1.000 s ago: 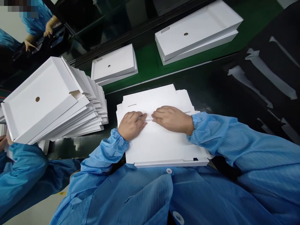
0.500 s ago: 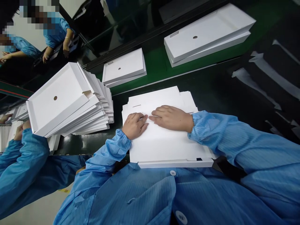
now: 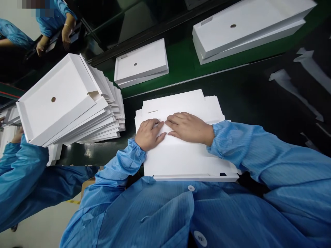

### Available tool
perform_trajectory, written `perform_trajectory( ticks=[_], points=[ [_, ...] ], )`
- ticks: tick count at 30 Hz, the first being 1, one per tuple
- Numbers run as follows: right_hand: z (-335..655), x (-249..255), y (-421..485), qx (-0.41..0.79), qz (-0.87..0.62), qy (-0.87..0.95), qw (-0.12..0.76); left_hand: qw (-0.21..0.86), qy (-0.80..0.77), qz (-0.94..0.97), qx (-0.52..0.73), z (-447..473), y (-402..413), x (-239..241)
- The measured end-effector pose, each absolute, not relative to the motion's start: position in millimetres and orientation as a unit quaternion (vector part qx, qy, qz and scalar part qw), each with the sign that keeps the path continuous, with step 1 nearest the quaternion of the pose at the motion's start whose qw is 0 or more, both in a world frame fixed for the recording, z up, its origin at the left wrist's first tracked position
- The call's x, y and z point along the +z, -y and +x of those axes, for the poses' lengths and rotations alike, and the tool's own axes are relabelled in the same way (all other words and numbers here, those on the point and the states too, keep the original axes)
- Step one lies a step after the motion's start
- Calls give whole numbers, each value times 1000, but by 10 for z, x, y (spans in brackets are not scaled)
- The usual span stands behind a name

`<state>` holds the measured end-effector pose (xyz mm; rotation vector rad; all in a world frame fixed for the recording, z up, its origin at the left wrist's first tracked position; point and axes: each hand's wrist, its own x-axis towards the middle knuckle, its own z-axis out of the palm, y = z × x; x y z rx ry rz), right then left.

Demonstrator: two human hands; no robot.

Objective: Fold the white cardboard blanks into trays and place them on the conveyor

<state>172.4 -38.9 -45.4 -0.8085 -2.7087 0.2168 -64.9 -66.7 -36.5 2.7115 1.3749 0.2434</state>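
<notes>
A stack of flat white cardboard sheets (image 3: 181,158) lies on the dark bench right in front of me. My left hand (image 3: 148,134) rests on the top sheet with its fingers curled and pressed down. My right hand (image 3: 190,127) lies beside it, fingers stretched flat on the same sheet, and the fingertips of the two hands nearly meet. Nothing shows between the fingers of either hand. Both arms wear blue sleeves.
To my left a co-worker in blue (image 3: 23,179) holds up a fanned stack of folded white trays (image 3: 67,103). Two folded white boxes (image 3: 141,67) (image 3: 245,29) sit on the green conveyor belt (image 3: 181,69) beyond. Other people's hands (image 3: 64,32) work at the far left.
My hands stay on the top sheet, the fingers shifting only slightly. The camera has tilted, so the boxes on the belt appear nearer and further right.
</notes>
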Motion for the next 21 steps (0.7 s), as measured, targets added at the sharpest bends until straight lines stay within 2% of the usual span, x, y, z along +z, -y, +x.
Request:
perform_trajectory(
  ticks=[6, 12, 21],
  points=[
    [1717, -438, 388, 71, -265, 951, 143, 48, -447, 888, 97, -645, 684, -350],
    [1734, -423, 435, 67, -276, 946, 159, 18, -507, 856, 103, -672, 721, -328],
    [1744, -413, 447, 55, -316, 936, 148, 116, -509, 852, 35, -818, 568, -158]
  ],
)
